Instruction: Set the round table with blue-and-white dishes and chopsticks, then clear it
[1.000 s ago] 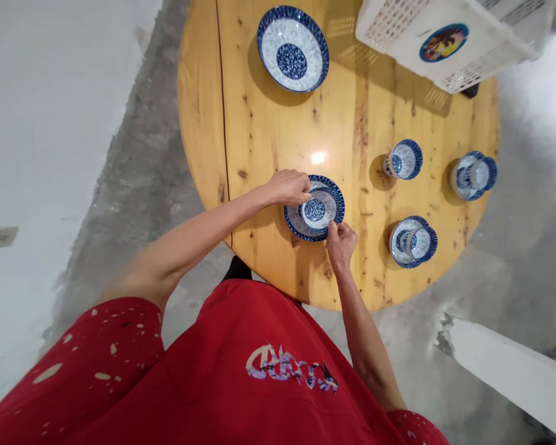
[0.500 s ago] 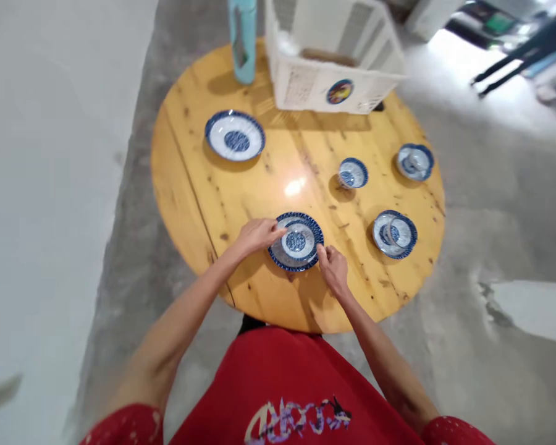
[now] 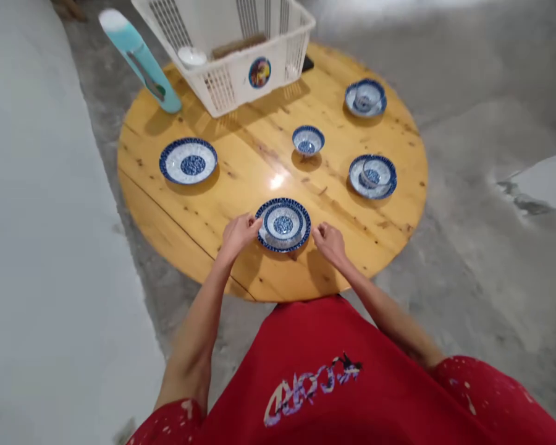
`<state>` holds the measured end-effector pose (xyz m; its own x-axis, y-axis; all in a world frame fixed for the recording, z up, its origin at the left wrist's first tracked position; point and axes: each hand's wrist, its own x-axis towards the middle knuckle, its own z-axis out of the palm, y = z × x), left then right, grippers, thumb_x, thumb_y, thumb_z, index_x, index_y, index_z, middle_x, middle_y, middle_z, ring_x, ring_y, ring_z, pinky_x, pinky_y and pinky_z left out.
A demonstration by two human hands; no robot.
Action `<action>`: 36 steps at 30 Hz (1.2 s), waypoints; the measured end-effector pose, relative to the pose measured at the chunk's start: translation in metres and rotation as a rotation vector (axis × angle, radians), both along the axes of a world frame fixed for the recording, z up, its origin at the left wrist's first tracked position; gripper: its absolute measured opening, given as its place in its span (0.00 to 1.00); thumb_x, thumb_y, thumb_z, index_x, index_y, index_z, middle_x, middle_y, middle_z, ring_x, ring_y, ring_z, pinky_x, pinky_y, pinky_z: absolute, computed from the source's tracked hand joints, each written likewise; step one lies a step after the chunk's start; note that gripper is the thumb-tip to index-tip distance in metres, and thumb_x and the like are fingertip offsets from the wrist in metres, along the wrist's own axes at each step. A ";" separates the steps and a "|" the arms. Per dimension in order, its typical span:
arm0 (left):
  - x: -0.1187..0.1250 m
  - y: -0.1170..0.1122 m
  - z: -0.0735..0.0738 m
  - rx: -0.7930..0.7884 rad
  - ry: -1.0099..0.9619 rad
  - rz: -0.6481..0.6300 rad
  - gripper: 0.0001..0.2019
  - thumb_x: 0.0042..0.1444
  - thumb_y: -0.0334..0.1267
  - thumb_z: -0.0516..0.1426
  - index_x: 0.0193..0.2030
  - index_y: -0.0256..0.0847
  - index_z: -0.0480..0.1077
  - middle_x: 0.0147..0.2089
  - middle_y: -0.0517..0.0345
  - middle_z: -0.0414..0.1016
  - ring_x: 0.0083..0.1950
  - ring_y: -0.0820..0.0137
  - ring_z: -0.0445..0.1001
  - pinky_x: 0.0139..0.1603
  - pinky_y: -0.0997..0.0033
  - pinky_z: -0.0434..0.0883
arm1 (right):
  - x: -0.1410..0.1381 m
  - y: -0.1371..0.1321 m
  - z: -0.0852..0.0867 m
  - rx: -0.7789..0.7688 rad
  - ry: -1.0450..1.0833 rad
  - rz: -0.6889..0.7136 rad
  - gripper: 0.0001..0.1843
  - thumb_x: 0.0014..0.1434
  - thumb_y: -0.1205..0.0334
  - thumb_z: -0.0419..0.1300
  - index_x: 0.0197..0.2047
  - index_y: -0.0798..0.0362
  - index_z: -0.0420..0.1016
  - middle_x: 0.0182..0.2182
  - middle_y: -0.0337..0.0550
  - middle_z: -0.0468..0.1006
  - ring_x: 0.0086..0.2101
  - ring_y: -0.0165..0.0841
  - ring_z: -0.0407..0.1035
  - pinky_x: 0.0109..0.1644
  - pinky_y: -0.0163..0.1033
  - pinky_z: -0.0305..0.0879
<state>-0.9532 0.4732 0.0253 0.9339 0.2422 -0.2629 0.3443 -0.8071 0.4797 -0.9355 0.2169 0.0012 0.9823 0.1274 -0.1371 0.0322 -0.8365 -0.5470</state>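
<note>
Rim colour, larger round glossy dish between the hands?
Dish rim: dark blue with pale marks, best in head view.

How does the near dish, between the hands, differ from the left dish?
The near dish has a bowl in it; the left dish shows its own blue centre. The near dish is between the left hand and right hand; the left dish is apart from both. Both are white with blue rims, upright on the table.

Wall (image 3: 37, 247): plain white, on our left
Floor (image 3: 472, 266): bare grey, patchy
Table (image 3: 167, 232): round, knotty yellow wood
Light: we see a bright glare (image 3: 277, 180) on the wood
Right edge: pale block (image 3: 551, 179) with a chipped corner
</note>
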 end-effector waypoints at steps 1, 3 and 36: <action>0.000 -0.003 -0.005 0.005 0.009 0.012 0.19 0.60 0.51 0.50 0.28 0.40 0.71 0.28 0.56 0.76 0.30 0.68 0.69 0.31 0.71 0.54 | 0.005 0.001 0.000 0.008 0.012 0.013 0.18 0.66 0.51 0.50 0.29 0.52 0.69 0.25 0.40 0.73 0.28 0.32 0.65 0.32 0.36 0.48; 0.000 -0.009 -0.013 0.005 0.033 0.030 0.19 0.60 0.51 0.50 0.29 0.40 0.73 0.28 0.56 0.77 0.31 0.68 0.70 0.32 0.72 0.55 | 0.014 0.004 -0.002 0.011 0.042 0.015 0.18 0.65 0.52 0.51 0.30 0.52 0.71 0.26 0.41 0.74 0.29 0.33 0.65 0.32 0.36 0.48; -0.078 -0.037 -0.009 -0.154 -0.089 0.457 0.21 0.62 0.54 0.47 0.29 0.42 0.70 0.27 0.58 0.76 0.27 0.69 0.71 0.32 0.72 0.63 | -0.002 -0.049 -0.023 0.244 0.044 0.125 0.18 0.65 0.53 0.49 0.26 0.52 0.68 0.23 0.41 0.73 0.26 0.32 0.66 0.32 0.35 0.51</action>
